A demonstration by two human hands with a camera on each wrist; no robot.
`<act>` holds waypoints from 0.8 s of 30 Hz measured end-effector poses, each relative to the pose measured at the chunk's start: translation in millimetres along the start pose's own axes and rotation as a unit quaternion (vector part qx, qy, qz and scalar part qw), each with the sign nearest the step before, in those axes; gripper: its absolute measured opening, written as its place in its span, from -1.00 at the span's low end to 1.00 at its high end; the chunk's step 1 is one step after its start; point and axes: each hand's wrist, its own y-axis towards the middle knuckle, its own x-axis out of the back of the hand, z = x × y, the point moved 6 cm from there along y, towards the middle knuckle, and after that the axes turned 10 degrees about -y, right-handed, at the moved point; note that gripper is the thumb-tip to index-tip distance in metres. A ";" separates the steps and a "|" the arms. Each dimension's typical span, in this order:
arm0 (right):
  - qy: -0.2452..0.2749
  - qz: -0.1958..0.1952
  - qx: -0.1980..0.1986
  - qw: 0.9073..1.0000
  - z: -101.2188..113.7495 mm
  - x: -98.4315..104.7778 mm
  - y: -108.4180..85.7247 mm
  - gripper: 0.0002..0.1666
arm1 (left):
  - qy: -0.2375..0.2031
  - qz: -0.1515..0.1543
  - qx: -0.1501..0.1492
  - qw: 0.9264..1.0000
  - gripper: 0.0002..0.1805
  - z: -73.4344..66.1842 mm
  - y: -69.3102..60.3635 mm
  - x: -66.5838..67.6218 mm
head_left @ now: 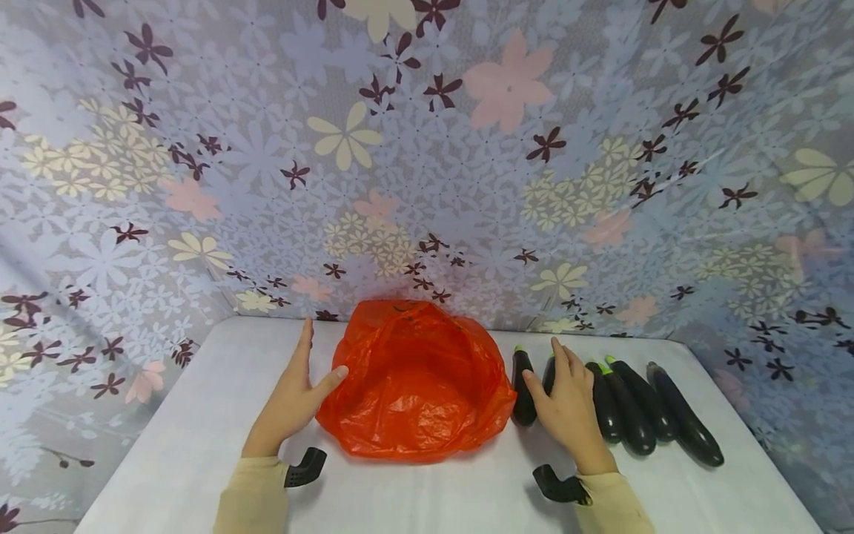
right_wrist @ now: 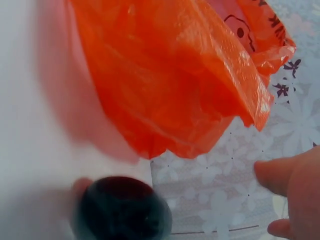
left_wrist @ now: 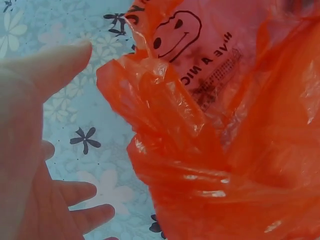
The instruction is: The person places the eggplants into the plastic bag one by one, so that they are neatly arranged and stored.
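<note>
While the red bag (head_left: 414, 419) sits mid-width on the surface (head_left: 180, 430), mouth gaping frontward, prob. so its inside is easy to reach, L hand (head_left: 287, 404) is just beside it, fingers straight, spread, w/ nothing held. R hand (head_left: 568, 404), fingers extended, no grip visible, is amongst eggplants (head_left: 626, 414), rowed prob. for easy access. Count: 1 bag, 6 eggplants (1 part-hidden).

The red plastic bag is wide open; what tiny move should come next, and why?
Perhaps the right hand should grip the eggplant showing between its thumb and index finger, since that hand looks open and the red plastic bag gapes nearby.
</note>
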 end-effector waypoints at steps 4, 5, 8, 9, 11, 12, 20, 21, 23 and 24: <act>-0.001 0.012 -0.023 1.000 2.2 -4.2 1.7 -0.13 | -0.006 0.011 -0.010 1.000 0.13 -0.5 0.7 -6.3; -0.003 0.018 -0.029 0.999 2.4 -5.6 2.2 -0.15 | -0.005 0.015 -0.011 1.000 0.13 -0.5 0.7 -8.2; -0.010 0.033 -0.042 0.999 3.7 -8.7 3.2 -0.19 | 0.002 0.024 -0.017 1.000 0.12 -0.5 0.4 -12.3; -0.013 0.036 -0.044 0.998 4.0 -9.8 3.4 -0.21 | 0.003 0.026 -0.018 1.000 0.11 -0.4 0.3 -13.3; -0.016 0.041 -0.043 0.998 5.6 -11.7 4.0 -0.24 | 0.010 0.027 -0.019 0.999 0.10 0.4 0.3 -14.7; -0.019 0.041 -0.042 0.998 6.4 -12.5 3.8 -0.26 | 0.011 0.029 -0.018 0.999 0.10 1.0 0.3 -15.8; -0.044 0.043 -0.036 0.997 11.5 -17.5 0.2 -0.34 | 0.002 0.048 -0.052 0.997 0.09 -2.2 -0.3 -24.3; -0.052 0.041 -0.035 0.997 12.1 -18.7 -0.1 -0.35 | 0.002 0.049 -0.061 0.997 0.08 -3.4 -0.5 -24.7; -0.069 0.035 -0.033 0.996 13.5 -21.8 -0.2 -0.37 | 0.009 0.050 -0.067 0.996 0.05 -3.4 -1.0 -24.9; -0.078 0.031 -0.031 0.996 13.9 -23.6 0.0 -0.38 | 0.014 0.051 -0.069 0.996 0.03 -3.1 -1.1 -24.9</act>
